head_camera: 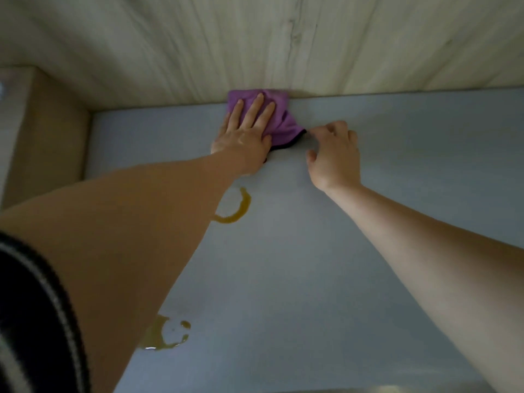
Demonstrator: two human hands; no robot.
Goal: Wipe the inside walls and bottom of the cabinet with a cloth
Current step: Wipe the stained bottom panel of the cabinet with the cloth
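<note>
Left hand (pixel 243 137) flat, fingers straight and spread, pressing one purple cloth (pixel 279 120) onto the cabinet bottom (pixel 354 251) at its back edge, against the wood-grain back wall (pixel 255 46). Right hand (pixel 334 154) beside — fingers curled, fingertip at the cloth's dark-edged corner, grip unclear. Two yellow-brown stains (pixel 238 211) toward the left — forearm covering part of each.

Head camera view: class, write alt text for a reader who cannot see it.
A person's left hand presses a purple cloth flat into the back edge of a grey cabinet floor, while the right hand pinches the cloth's dark-edged corner. Two yellow-brown ring stains mark the floor nearer the camera, below the pale wood-grain back wall.
</note>
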